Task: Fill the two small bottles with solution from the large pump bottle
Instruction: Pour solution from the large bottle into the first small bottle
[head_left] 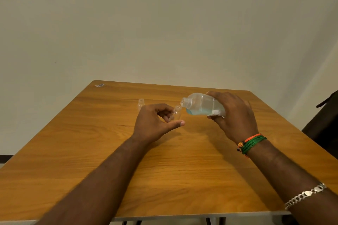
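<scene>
Nearest the camera, two bare forearms reach out over the wooden surface [109, 160]. The right forearm carries a silver chain bracelet [305, 195], and further along, at the wrist, a bundle of green and orange thread bands [251, 144].

Taking the large bottle [201, 104] as the landmark: it is held off the surface by the right hand [236, 117], whose fingers are wrapped round its base end, thumb below and the rest over the top. The bottle lies almost on its side, its open threaded neck pointing left and its pump top off. A little pale blue solution pools along its lower side, and a white label shows by the thumb.

Just left of that neck and slightly below it stands a small clear bottle [177, 112], uncapped, mouth up, close under the large bottle's opening but apart from it. The left hand [155, 122] sits left of the large bottle; its curled fingers and outstretched thumb close round the lower part of this small bottle, steadying it on the surface.

Further left of the large bottle, and beyond the left hand, a second small clear bottle [141, 103] stands upright, partly hidden by the knuckles.

Far to the left, at the surface's back corner, lies a small sticker [99, 85]. A plain wall [164, 23] rises behind.
</scene>
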{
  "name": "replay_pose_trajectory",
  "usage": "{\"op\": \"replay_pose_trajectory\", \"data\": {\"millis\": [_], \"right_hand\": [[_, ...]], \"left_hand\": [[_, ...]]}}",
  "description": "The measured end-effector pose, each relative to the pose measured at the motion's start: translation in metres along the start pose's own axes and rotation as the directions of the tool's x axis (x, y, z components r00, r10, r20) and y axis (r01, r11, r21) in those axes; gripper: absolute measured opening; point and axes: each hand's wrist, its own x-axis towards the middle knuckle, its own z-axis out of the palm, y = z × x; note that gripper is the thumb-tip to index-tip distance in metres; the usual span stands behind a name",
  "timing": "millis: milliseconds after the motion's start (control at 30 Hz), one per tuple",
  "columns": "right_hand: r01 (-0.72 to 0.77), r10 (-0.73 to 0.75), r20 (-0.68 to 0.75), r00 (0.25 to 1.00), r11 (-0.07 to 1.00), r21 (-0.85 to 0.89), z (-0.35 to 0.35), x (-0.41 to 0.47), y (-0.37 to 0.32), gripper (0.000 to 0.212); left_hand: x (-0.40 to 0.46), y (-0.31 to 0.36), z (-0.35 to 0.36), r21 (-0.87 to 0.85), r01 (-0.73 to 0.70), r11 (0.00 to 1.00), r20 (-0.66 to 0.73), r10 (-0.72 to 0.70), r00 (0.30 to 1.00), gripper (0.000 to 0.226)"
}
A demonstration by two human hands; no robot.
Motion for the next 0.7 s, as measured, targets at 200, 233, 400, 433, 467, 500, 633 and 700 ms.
{"op": "replay_pose_trajectory", "data": {"millis": [200, 233, 400, 433, 467, 500, 633, 700], "right_hand": [[0.015, -0.015, 0.007, 1.000, 0.999, -0.031, -0.0004, 0.0007, -0.0012, 0.070], [0.019, -0.018, 0.007, 1.000, 0.999, -0.036, -0.0001, 0.0011, -0.0015, 0.070], [0.030, -0.030, 0.003, 1.000, 0.998, -0.056, 0.0000, 0.0034, -0.0010, 0.070], [0.032, -0.032, 0.002, 0.999, 0.998, -0.060, -0.0001, 0.0036, -0.0012, 0.070], [0.035, -0.035, 0.002, 0.999, 0.997, -0.065, -0.0001, 0.0040, -0.0014, 0.070], [0.038, -0.038, 0.002, 0.999, 0.997, -0.071, -0.0002, 0.0041, -0.0017, 0.070], [0.041, -0.040, 0.010, 0.999, 0.996, -0.083, -0.0017, 0.0052, -0.0023, 0.068], [0.041, -0.041, 0.012, 0.999, 0.995, -0.091, -0.0024, 0.0055, -0.0023, 0.068]], "left_hand": [[0.0004, -0.0005, 0.0005, 0.013, 0.000, 1.000, 0.003, 0.000, 1.000, 0.044], [0.0005, -0.0006, 0.0006, 0.015, -0.002, 1.000, 0.004, 0.002, 1.000, 0.044], [0.0002, -0.0007, -0.0003, 0.017, 0.001, 1.000, 0.007, -0.001, 1.000, 0.044], [-0.0001, -0.0008, -0.0005, 0.016, 0.004, 1.000, 0.008, -0.005, 1.000, 0.044], [-0.0001, -0.0007, -0.0005, 0.014, 0.006, 1.000, 0.006, -0.006, 1.000, 0.044], [-0.0005, -0.0006, -0.0004, 0.014, 0.006, 1.000, 0.004, -0.006, 1.000, 0.043], [-0.0010, 0.0009, -0.0006, 0.030, 0.006, 1.000, 0.007, -0.006, 1.000, 0.043], [-0.0013, 0.0014, -0.0006, 0.035, 0.009, 0.999, 0.008, -0.009, 1.000, 0.043]]}}
